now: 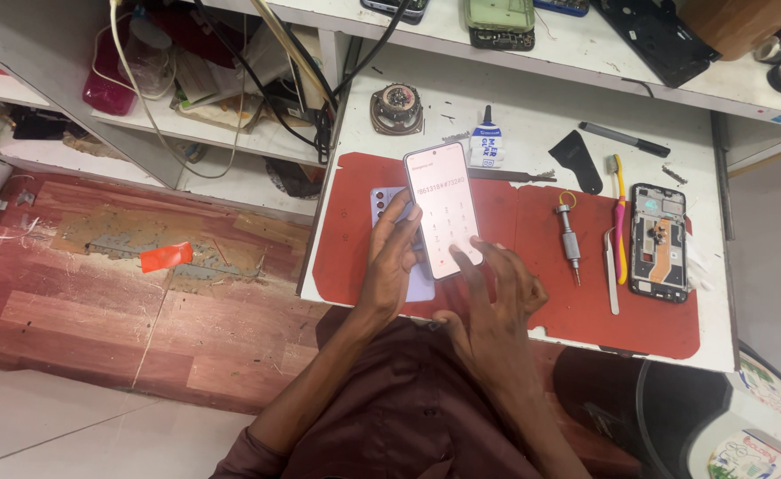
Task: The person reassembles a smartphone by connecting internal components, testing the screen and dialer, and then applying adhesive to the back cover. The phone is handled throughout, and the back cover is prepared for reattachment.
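the left hand (393, 253) grips the lit phone (444, 209) by its edge above the red mat (532, 231), at 12 o'clock from the body; the right hand (497, 288) is loose, a fingertip on the keypad. the one-sided hold could let it tip onto the second phone (382, 206) beneath — mostly hidden — and whether the finger presses is unclear.

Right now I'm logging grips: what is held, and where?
The left hand holds the lit phone by its lower left edge; the right hand only touches its screen.
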